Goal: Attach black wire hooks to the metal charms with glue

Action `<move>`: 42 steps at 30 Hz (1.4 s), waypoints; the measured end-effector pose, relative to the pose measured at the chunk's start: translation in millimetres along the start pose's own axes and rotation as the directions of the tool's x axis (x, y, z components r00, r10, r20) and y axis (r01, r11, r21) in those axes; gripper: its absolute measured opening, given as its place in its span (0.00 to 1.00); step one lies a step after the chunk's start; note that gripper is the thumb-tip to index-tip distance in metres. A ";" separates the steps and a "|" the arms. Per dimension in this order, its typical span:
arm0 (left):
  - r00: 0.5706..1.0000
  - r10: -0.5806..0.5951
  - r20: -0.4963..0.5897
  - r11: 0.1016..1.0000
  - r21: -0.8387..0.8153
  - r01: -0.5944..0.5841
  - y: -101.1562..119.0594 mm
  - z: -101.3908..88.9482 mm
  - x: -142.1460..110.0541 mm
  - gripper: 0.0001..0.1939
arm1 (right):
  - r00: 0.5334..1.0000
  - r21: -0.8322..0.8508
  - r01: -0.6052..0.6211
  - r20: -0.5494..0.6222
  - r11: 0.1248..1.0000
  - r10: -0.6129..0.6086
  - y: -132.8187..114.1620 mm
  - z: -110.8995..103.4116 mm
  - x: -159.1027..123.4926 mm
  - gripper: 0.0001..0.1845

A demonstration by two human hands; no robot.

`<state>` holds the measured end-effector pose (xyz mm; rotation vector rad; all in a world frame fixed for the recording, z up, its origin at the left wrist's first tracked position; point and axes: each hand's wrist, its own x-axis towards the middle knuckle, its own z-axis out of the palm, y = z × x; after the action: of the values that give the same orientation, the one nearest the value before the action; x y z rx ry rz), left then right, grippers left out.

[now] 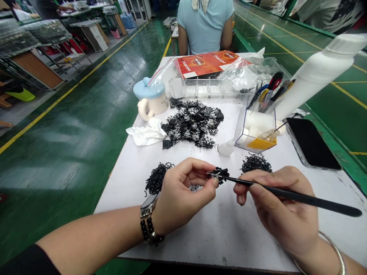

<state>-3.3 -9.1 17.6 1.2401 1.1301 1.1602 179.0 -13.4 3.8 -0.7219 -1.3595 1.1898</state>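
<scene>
Between thumb and fingertips, my left hand (183, 194) pinches a small black part with shiny metal pieces (219, 175). My right hand (283, 206) is closed around black tweezers (304, 196), whose tip touches that part. Behind my left hand lies a pile of short black bent pieces (156, 178), partly covered by the hand. A similar pile of black pieces (256, 163) sits just beyond my right fingers. Farther back is a big heap of black and metal parts (193, 122). A few small metal bits (195, 187) show below my left fingers.
A lidded mug (153, 100) and crumpled tissue (147, 132) stand at the left. On the right are a clear tool box (255, 128), a white bottle (318, 72) and a phone (314, 143). Plastic trays (206, 88) lie at the back, before a seated person (205, 28).
</scene>
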 end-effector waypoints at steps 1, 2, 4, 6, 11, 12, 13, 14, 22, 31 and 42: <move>1.000 -0.025 0.009 0.999 -0.022 0.025 0.6 -0.2 0.2 0.08 | 1.000 -0.001 0.015 0.008 1.000 -0.015 0.2 -0.4 -0.2 0.14; 0.998 -0.053 0.018 0.998 -0.043 0.053 1.1 -0.5 0.5 0.09 | 1.000 0.001 0.028 0.013 1.000 -0.028 0.4 -0.7 -0.6 0.15; 0.994 -0.102 0.035 0.991 -0.082 0.104 2.0 -0.7 1.1 0.09 | 0.999 0.000 0.036 0.007 0.999 -0.036 0.8 -1.2 -1.8 0.16; 0.990 -0.136 0.049 0.982 -0.125 0.141 2.7 -0.6 1.7 0.09 | 1.000 0.001 0.026 -0.011 1.000 -0.026 1.4 -1.7 -3.2 0.16; 0.970 -0.227 0.092 0.934 -0.262 0.243 4.3 0.9 3.1 0.09 | 0.999 0.036 0.038 -0.012 0.999 -0.038 4.0 -2.9 -6.1 0.16; 0.965 -0.243 0.100 0.922 -0.286 0.261 4.5 1.1 3.5 0.09 | 0.999 0.041 0.043 -0.013 0.998 -0.043 4.6 -2.9 -6.4 0.16; 0.961 -0.253 0.108 0.911 -0.309 0.274 4.6 1.1 3.8 0.10 | 0.999 0.045 0.044 -0.018 0.998 -0.043 5.3 -2.8 -6.6 0.16; 0.958 -0.263 0.117 0.900 -0.328 0.287 4.8 1.1 4.1 0.10 | 0.999 0.048 0.044 -0.021 0.998 -0.043 5.9 -2.6 -6.7 0.16; 0.944 -0.304 0.132 0.867 -0.373 0.331 6.4 -0.2 3.0 0.10 | 0.999 0.046 0.043 -0.006 0.998 -0.043 5.0 0.7 -5.9 0.14; 0.973 -0.215 0.083 0.951 -0.210 0.228 0.2 -1.6 1.6 0.09 | 0.998 0.060 -0.057 -0.012 0.997 0.058 2.0 -0.3 -0.5 0.11; 0.980 -0.184 0.081 0.978 -0.084 0.191 -0.8 -3.5 4.1 0.09 | 0.957 -0.490 0.279 0.077 0.826 -0.278 -15.8 -26.0 7.9 0.11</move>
<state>-6.5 -4.7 16.8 1.0727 1.1027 1.0059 206.0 -4.6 17.4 -0.8412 -1.7332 0.6031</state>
